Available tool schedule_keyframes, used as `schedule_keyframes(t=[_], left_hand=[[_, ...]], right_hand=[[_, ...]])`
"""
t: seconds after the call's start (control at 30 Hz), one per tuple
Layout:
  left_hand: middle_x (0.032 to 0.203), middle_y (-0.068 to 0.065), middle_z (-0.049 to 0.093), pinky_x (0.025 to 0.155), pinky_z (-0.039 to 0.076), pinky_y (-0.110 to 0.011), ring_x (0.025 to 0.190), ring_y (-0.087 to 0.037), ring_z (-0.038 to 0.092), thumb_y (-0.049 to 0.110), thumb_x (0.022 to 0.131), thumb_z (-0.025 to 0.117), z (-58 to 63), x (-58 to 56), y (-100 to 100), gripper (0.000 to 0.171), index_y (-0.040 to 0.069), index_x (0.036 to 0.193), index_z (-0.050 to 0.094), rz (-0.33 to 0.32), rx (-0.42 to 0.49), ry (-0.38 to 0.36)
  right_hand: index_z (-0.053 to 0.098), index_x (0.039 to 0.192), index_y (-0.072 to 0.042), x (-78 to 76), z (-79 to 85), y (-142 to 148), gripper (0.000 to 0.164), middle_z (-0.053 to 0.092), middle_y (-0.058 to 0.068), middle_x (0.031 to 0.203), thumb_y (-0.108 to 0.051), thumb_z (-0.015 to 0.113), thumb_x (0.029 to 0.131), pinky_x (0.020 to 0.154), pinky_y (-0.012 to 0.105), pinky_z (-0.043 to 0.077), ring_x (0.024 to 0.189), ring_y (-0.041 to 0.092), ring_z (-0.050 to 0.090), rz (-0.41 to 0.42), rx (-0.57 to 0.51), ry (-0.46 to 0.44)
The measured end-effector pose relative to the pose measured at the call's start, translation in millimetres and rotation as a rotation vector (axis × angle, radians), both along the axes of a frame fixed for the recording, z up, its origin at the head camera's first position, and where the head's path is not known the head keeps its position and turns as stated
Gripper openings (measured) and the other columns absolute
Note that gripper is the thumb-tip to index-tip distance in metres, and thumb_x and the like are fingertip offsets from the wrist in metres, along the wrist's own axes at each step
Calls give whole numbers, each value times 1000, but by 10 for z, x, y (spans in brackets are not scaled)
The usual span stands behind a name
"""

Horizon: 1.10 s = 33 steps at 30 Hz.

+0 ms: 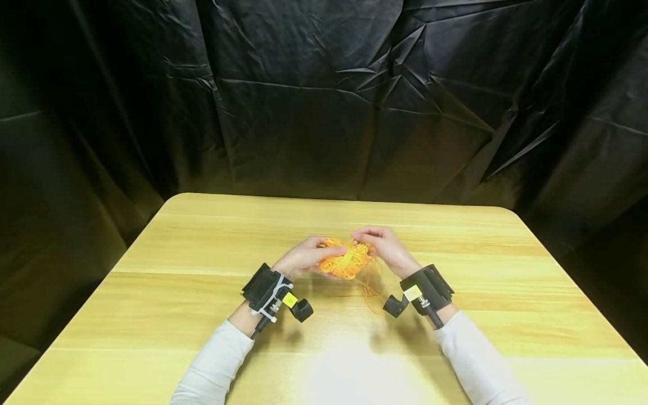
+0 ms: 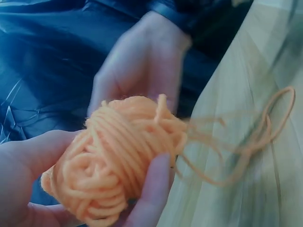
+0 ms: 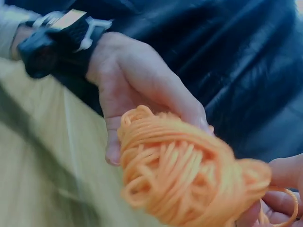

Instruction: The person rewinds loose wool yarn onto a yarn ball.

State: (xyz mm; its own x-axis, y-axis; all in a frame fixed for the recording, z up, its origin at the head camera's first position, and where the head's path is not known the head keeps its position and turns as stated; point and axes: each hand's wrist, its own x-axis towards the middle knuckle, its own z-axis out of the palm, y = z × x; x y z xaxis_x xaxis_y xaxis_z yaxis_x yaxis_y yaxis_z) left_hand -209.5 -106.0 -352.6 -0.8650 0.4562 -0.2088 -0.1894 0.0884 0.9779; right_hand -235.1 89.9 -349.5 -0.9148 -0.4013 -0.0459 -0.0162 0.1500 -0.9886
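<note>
An orange ball of yarn [image 1: 349, 261] is held above the table, with strands wound around its middle. My left hand [image 1: 301, 256] grips its left end, thumb on the near face and fingers behind. At the right end of the ball, my right hand [image 1: 386, 248] pinches a strand between thumb and fingers. In the right wrist view a strand [image 3: 289, 201] loops over the curled fingers of the right hand [image 3: 284, 182]. A loose tangle of yarn [image 2: 246, 156] hangs from the ball, blurred in the left wrist view.
A light wooden table [image 1: 167, 304] lies under both hands. Black sheeting [image 1: 304, 112] hangs behind and along its sides. Each wrist wears a black strap [image 1: 427, 289] with a small camera on a stalk. Bright glare shows on the near tabletop.
</note>
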Motion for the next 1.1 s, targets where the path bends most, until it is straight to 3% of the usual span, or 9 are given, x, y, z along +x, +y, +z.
schedule_keyframes(t=[0.3, 0.4, 0.5, 0.6, 0.7, 0.8, 0.9, 1.0, 1.1], left_hand=[[90, -12, 58, 77, 49, -45, 72, -15, 59, 18, 85, 59, 16, -23, -78, 35, -4, 111, 50, 167, -101, 33], [91, -12, 57, 77, 49, -45, 73, -15, 58, 18, 85, 59, 14, -33, -133, 36, -4, 112, 48, 227, -87, 35], [92, -12, 57, 78, 49, -46, 74, -14, 59, 19, 86, 58, 12, -38, -159, 36, -4, 112, 48, 267, -58, 42], [93, -12, 58, 81, 46, -49, 75, -15, 60, 20, 87, 57, 15, -37, -146, 34, -3, 112, 49, 257, -29, 54], [95, -12, 59, 84, 44, -52, 77, -15, 60, 22, 87, 57, 27, -26, -108, 35, -2, 112, 50, 195, -14, 68], [93, -11, 60, 84, 44, -52, 77, -16, 60, 24, 86, 58, 35, -16, -74, 37, -1, 111, 50, 112, -20, 82], [91, -9, 60, 82, 44, -52, 75, -16, 60, 24, 86, 58, 46, -1, -51, 36, -1, 111, 51, 32, -33, 99], [89, -9, 61, 81, 45, -52, 75, -16, 60, 22, 87, 56, 52, 12, -37, 33, -2, 111, 52, -40, -29, 108], [88, -8, 61, 82, 44, -54, 75, -16, 60, 21, 88, 55, 61, 27, -28, 32, -3, 110, 52, -83, -17, 106]], right_hand=[[58, 106, 6, 80, 350, 190, 30, 55, -2, 74, -18, 55, 88, 50, 16, 32, 53, 5, 38, -86, 74, 196], [59, 103, 6, 89, 419, 336, 34, 49, -4, 69, -24, 55, 88, 54, 18, 35, 59, 6, 39, -201, 95, 216], [61, 96, 6, 95, 446, 443, 37, 51, 1, 73, -30, 53, 89, 65, 25, 37, 71, 13, 43, -262, 203, 241], [64, 94, 3, 100, 428, 463, 43, 62, 11, 95, -36, 47, 91, 83, 38, 40, 94, 24, 51, -159, 411, 256], [61, 107, 1, 100, 342, 384, 47, 54, 18, 121, -38, 39, 94, 97, 49, 33, 116, 34, 44, 2, 501, 261], [49, 122, 1, 75, 180, 244, 51, 44, 17, 131, -39, 33, 95, 101, 48, 28, 124, 32, 36, 88, 354, 227], [40, 130, 0, 40, -14, 97, 58, 47, 10, 129, -46, 31, 94, 103, 44, 26, 123, 23, 38, 153, 132, 139], [35, 131, 3, 25, -180, -2, 72, 58, 3, 113, -56, 29, 90, 103, 43, 26, 111, 16, 49, 229, -60, -8], [37, 126, 7, 37, -265, -32, 81, 59, -2, 97, -63, 28, 86, 99, 40, 33, 96, 12, 54, 248, -133, -122]])
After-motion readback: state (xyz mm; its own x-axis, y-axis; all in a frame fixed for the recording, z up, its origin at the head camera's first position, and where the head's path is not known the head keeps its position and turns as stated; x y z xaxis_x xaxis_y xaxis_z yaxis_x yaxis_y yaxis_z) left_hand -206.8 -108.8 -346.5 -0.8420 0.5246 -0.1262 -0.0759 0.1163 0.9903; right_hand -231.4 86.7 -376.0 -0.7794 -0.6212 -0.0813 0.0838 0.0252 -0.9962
